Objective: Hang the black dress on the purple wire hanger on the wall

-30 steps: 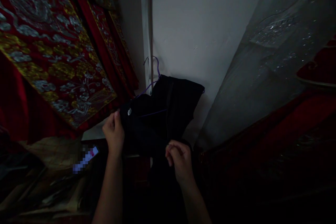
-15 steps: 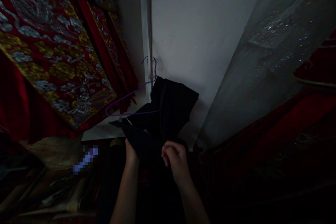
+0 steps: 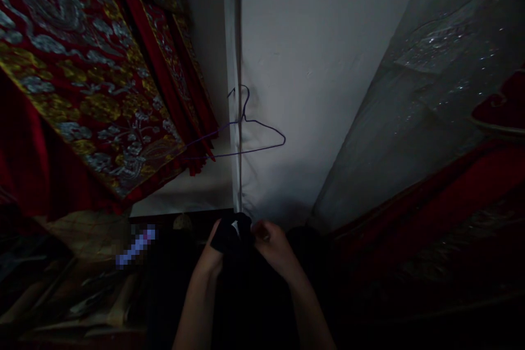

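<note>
A dark garment (image 3: pixel 232 238) is bunched between my two hands at the lower middle, with a small pale tag or patch showing on it. My left hand (image 3: pixel 214 246) is closed on its left side. The fingers of my right hand (image 3: pixel 268 238) are curled and pinch its right edge. Above them a bare purple wire hanger (image 3: pixel 262 150) hangs by its hook at a narrow upright post. The lower part of the garment fades into the dark, so its full shape is hidden.
Red cloth embroidered in gold and silver (image 3: pixel 88 82) hangs at the left. A pale wall panel (image 3: pixel 303 65) stands ahead, with translucent plastic sheeting (image 3: pixel 414 109) over red cloth (image 3: pixel 443 175) at the right. Dim clutter, partly blurred, lies at the lower left.
The dark garment has come off the purple hanger and down toward me, now bunched in my hands. The hanger stays hooked and shows its whole outline.
</note>
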Demonstrator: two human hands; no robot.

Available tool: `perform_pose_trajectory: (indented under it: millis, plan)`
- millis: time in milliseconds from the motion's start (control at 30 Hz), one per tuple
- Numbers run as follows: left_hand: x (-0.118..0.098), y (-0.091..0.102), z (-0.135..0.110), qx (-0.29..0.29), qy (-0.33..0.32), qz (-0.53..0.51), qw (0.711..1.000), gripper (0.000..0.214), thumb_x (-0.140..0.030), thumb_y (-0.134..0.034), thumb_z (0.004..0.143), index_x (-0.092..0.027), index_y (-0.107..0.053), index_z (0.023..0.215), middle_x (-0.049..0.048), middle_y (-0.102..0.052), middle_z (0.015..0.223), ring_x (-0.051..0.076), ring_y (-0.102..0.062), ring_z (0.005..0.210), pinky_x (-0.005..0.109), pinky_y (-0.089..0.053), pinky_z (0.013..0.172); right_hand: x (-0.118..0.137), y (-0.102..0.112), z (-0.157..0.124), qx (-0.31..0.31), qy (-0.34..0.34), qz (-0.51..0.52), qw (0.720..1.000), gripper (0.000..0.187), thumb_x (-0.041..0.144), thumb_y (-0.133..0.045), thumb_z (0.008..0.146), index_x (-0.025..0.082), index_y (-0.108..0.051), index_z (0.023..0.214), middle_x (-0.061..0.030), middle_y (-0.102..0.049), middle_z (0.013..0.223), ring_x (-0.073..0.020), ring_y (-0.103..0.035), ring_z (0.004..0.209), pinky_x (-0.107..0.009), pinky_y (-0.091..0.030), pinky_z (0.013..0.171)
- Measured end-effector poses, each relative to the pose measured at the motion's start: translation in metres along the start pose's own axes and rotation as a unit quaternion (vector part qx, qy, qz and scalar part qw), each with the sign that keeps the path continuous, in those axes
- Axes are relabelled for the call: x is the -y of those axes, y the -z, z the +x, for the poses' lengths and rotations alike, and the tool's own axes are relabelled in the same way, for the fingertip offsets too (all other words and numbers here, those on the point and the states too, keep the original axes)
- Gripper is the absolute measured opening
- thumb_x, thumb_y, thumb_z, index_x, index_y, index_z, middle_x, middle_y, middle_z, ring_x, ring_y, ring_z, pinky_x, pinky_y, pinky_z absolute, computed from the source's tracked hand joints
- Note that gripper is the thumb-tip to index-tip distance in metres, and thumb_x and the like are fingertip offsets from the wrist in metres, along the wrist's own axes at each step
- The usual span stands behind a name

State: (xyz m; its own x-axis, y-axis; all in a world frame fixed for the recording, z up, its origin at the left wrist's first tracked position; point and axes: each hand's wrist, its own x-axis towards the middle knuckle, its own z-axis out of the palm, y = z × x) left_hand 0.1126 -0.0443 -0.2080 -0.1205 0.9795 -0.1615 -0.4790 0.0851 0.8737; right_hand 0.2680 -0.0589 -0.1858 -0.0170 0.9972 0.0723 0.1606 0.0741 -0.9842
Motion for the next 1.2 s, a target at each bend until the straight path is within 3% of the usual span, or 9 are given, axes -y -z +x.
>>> perform_pose_trajectory:
  millis: [133, 267, 400, 567, 700, 833, 933, 1067, 1200]
  plan:
    - [-0.007, -0.001, -0.002, -0.027, 0.003, 0.025, 0.999, 0.043, -0.042, -0.085, 0.049, -0.018, -0.071, 0.081, 0.005, -0.075, 0.083, 0.026, -0.069, 0.087, 0.034, -0.053, 0.08, 0.008, -0.007, -0.013, 0.076, 0.057, 0.053, 0.994, 0.045, 0.013, -0.07, 0.067, 0.018, -0.062, 0.111, -0.0059, -0.072, 0.108, -0.0229, -0.067, 0.1, -0.035, -0.052, 0.089]
    - [-0.025, -0.015, -0.012, 0.05, -0.082, 0.121, 0.988, 0.025, -0.031, -0.081, 0.054, -0.018, -0.071, 0.072, 0.0028, -0.071, 0.075, 0.021, -0.064, 0.075, 0.028, -0.05, 0.068, 0.014, -0.001, -0.021, 0.169, 0.041, 0.078, 0.982, 0.072, 0.015, -0.079, 0.066, 0.021, -0.054, 0.134, -0.0091, -0.063, 0.135, -0.028, -0.057, 0.128, -0.046, -0.04, 0.112]
    - [-0.04, -0.028, -0.022, 0.154, -0.157, 0.212, 0.952, 0.012, -0.023, -0.075, 0.058, -0.016, -0.065, 0.06, -0.0001, -0.06, 0.06, 0.016, -0.052, 0.061, 0.024, -0.041, 0.057, 0.02, 0.004, -0.023, 0.184, 0.025, 0.075, 0.98, 0.068, 0.018, -0.081, 0.067, 0.02, -0.058, 0.131, -0.0087, -0.065, 0.132, -0.0305, -0.057, 0.127, -0.049, -0.039, 0.112]
    - [-0.05, -0.024, -0.022, 0.17, -0.231, 0.23, 0.93, 0.016, -0.013, -0.068, 0.062, -0.018, -0.063, 0.076, 0.0001, -0.062, 0.079, 0.017, -0.057, 0.077, 0.023, -0.044, 0.071, 0.036, -0.015, -0.031, 0.175, 0.026, 0.088, 0.98, 0.044, 0.019, -0.073, 0.076, 0.02, -0.067, 0.12, -0.005, -0.071, 0.119, -0.0265, -0.064, 0.117, -0.041, -0.047, 0.104]
    - [-0.057, -0.008, -0.017, 0.226, -0.152, 0.189, 0.943, 0.032, -0.019, -0.068, 0.075, -0.023, -0.064, 0.106, 0.0054, -0.067, 0.113, 0.023, -0.062, 0.108, 0.028, -0.046, 0.094, 0.044, -0.029, -0.037, 0.133, 0.005, 0.123, 0.983, 0.028, 0.022, -0.072, 0.078, 0.019, -0.073, 0.106, -0.0037, -0.074, 0.104, -0.024, -0.068, 0.102, -0.033, -0.053, 0.089]
    - [-0.047, 0.017, -0.011, 0.257, -0.048, 0.21, 0.942, 0.032, -0.038, -0.068, 0.082, -0.02, -0.072, 0.108, 0.0102, -0.071, 0.116, 0.029, -0.062, 0.116, 0.038, -0.045, 0.103, 0.041, -0.027, -0.035, 0.116, 0.005, 0.133, 0.984, 0.016, 0.032, -0.072, 0.08, 0.019, -0.077, 0.089, -0.0019, -0.074, 0.089, -0.0211, -0.067, 0.089, -0.03, -0.053, 0.08]
    - [-0.029, 0.033, -0.008, 0.208, 0.005, 0.257, 0.944, 0.034, -0.047, -0.076, 0.076, -0.021, -0.077, 0.098, 0.0094, -0.075, 0.11, 0.031, -0.063, 0.112, 0.039, -0.048, 0.099, 0.032, -0.015, -0.031, 0.067, -0.014, 0.129, 0.989, 0.018, 0.036, -0.075, 0.076, 0.018, -0.076, 0.08, -0.0016, -0.072, 0.08, -0.0194, -0.065, 0.078, -0.029, -0.052, 0.071]
    - [-0.01, 0.042, -0.008, 0.236, 0.006, 0.312, 0.92, 0.029, -0.049, -0.075, 0.078, -0.022, -0.078, 0.087, 0.0055, -0.076, 0.092, 0.027, -0.067, 0.093, 0.031, -0.052, 0.083, 0.026, 0.021, -0.025, -0.069, -0.004, 0.108, 0.992, 0.022, 0.035, -0.083, 0.062, 0.019, -0.075, 0.075, -0.0016, -0.07, 0.073, -0.0201, -0.063, 0.07, -0.029, -0.051, 0.063]
    - [-0.007, 0.05, -0.009, 0.251, -0.037, 0.357, 0.899, 0.039, -0.055, -0.073, 0.078, -0.018, -0.071, 0.068, 0.0006, -0.066, 0.068, 0.02, -0.061, 0.072, 0.024, -0.048, 0.066, 0.044, 0.065, -0.018, 0.012, 0.069, 0.037, 0.997, 0.017, 0.022, -0.08, 0.057, 0.018, -0.074, 0.073, -0.0021, -0.07, 0.073, -0.0204, -0.063, 0.07, -0.028, -0.049, 0.062]
